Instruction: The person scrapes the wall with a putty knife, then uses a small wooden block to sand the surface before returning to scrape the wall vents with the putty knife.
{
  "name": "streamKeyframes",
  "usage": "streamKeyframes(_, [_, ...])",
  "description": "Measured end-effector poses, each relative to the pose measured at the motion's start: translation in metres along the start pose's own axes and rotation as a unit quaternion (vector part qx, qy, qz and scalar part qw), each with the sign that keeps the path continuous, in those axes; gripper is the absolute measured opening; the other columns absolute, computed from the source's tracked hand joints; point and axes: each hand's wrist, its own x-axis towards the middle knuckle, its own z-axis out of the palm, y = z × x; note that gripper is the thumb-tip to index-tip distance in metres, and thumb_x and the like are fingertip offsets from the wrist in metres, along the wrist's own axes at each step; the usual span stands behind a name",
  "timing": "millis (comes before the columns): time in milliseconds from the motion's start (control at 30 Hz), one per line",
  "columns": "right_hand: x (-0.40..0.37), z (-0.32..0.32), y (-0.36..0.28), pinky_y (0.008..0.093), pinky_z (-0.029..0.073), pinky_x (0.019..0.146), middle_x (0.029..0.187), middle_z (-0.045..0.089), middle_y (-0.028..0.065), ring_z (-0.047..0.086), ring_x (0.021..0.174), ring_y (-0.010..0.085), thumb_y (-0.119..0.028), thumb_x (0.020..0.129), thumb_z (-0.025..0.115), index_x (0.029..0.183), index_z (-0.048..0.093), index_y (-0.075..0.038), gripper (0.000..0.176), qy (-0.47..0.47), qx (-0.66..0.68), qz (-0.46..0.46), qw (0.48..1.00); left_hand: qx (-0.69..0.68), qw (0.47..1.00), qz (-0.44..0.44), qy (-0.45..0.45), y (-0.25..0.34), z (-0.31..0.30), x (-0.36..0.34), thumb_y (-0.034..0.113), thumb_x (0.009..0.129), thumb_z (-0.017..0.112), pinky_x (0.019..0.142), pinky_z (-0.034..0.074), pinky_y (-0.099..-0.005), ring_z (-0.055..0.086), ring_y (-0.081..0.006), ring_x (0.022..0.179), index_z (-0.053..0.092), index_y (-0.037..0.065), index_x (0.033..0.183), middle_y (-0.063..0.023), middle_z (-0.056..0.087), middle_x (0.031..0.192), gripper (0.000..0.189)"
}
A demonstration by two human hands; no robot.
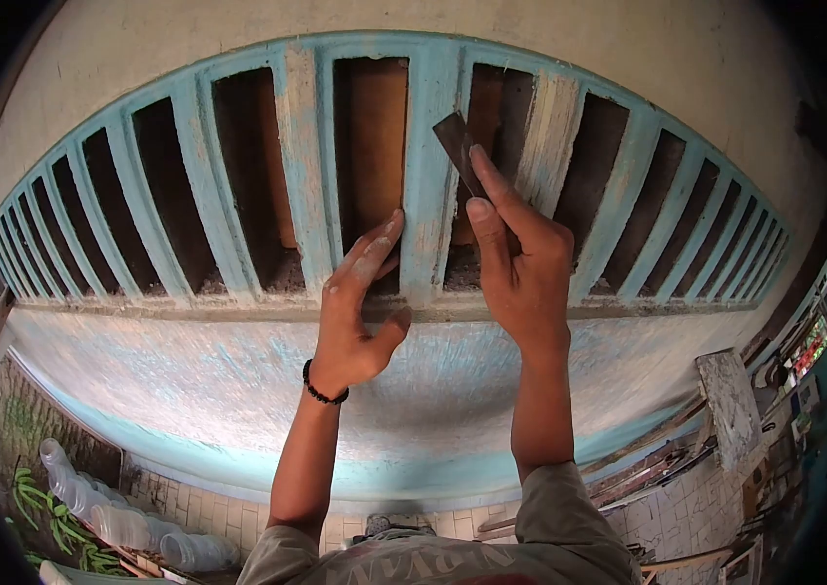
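A long row of light blue slats (pixel 433 146) with worn, scraped paint stands in front of me, dark gaps between them. My right hand (pixel 520 253) grips a flat dark blade-like tool (pixel 456 146), thumb and forefinger pressed on it, its upper end over the slat right of centre. My left hand (pixel 363 302) has its thumb apart from the fingers and holds nothing. Its fingertips rest at the lower left side of that same slat, and a black beaded bracelet (pixel 324 386) circles the wrist. Pale dust marks its fingers.
Below the slats runs a ledge (pixel 189 310) and a scraped wall (pixel 238 361). Clear plastic containers (pixel 131 522) and green plants (pixel 67 536) are at the lower left. Boards (pixel 728 405) and assorted clutter stand at the right, above a tiled floor (pixel 686 507).
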Motion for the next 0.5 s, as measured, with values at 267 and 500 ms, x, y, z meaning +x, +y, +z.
streamKeyframes(267, [0.016, -0.003, 0.0, 0.0253, 0.037, 0.053, 0.066, 0.057, 0.0013, 0.043, 0.058, 0.0046, -0.022, 0.105, 0.064, 0.138, 0.068, -0.009, 0.035, 0.018, -0.005, -0.017, 1.0, -0.023, 0.998, 0.05, 0.031, -0.011, 0.004, 0.0, -0.006, 0.063, 0.056, 0.114, 0.047, -0.0505, 0.046, -0.0436, 0.143, 0.049, 0.001, 0.148, -0.0265, 0.048, 0.154, 0.086])
streamKeyframes(500, [0.032, -0.008, -0.001, 0.0252, 0.037, 0.054, 0.067, 0.058, 0.0024, 0.043, 0.059, 0.0048, -0.022, 0.104, 0.064, 0.137, 0.068, -0.009, 0.035, 0.014, -0.036, -0.047, 0.998, -0.039, 0.997, 0.056, 0.039, -0.019, 0.005, -0.003, -0.006, 0.062, 0.055, 0.114, 0.047, -0.0498, 0.046, -0.0431, 0.143, 0.051, -0.001, 0.146, -0.0259, 0.048, 0.154, 0.085])
